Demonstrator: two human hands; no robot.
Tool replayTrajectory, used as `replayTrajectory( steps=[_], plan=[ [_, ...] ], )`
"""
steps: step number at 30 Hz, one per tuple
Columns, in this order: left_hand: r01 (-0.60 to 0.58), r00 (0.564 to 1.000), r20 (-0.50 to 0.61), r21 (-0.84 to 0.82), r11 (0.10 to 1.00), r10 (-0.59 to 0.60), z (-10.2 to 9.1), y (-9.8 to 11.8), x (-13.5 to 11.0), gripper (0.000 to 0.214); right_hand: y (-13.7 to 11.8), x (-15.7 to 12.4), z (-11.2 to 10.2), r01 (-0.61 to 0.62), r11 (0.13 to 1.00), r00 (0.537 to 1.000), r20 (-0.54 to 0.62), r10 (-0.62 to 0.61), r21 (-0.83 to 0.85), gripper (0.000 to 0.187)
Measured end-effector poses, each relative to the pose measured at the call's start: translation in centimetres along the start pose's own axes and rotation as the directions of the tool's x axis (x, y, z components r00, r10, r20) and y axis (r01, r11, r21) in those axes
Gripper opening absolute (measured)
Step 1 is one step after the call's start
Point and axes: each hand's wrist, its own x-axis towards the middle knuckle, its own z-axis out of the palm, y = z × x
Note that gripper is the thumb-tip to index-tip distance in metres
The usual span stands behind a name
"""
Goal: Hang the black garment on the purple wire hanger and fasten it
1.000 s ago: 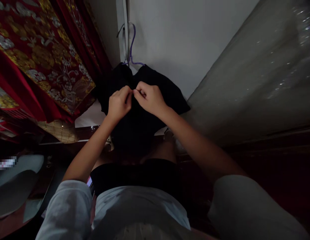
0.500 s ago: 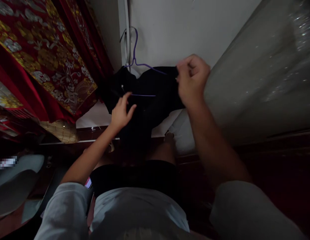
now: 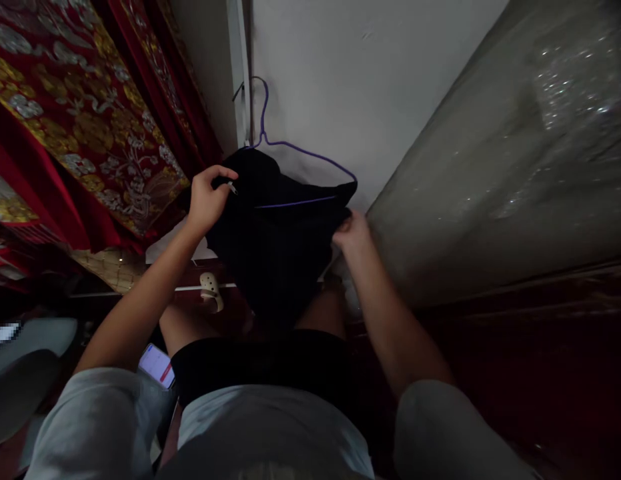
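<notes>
A black garment [image 3: 275,250] hangs on a purple hanger [image 3: 307,152], whose hook is caught on a pole by the wall. The hanger's right arm is bare along most of its length, and its lower bar crosses in front of the dark cloth. My left hand [image 3: 207,200] is closed at the garment's upper left edge, where a small pale piece, perhaps a zipper pull, shows at the fingertips. Lower right of the hanger's end, my right hand [image 3: 353,233] pinches the garment's right edge between thumb and fingers.
Red curtain cloth [image 3: 105,127] with gold and silver embroidery hangs at left. A large plastic-wrapped object [image 3: 490,173] leans at right. A lit phone [image 3: 157,365] lies beside my thigh, and a pale clog [image 3: 210,290] is below the garment. The wall [image 3: 370,80] stands behind.
My right hand has come down and left from the shoulder, and that side has slipped lower, baring the hanger's right arm. My left hand has moved left and closed at the garment's edge.
</notes>
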Motion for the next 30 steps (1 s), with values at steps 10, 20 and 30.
replayTrajectory(
  steps=[10,20,30],
  plan=[
    [0.459,0.866,-0.040,-0.329,0.825,-0.498,-8.1,0.1,-2.4,0.040,8.3,-4.1,2.0,-0.404,0.839,0.891,0.051,0.452,-0.364,0.027],
    [0.615,0.788,0.157,-0.229,0.754,-0.595,-9.1,2.2,-10.6,0.059,10.6,-7.3,2.8,-0.331,0.730,0.725,0.334,0.602,-0.599,0.023],
    [-0.030,0.949,0.308,0.280,0.960,-0.060,-4.8,6.2,-10.3,0.060,9.4,-14.7,5.8,-0.170,0.704,0.341,0.629,0.699,-0.690,0.067]
  ],
)
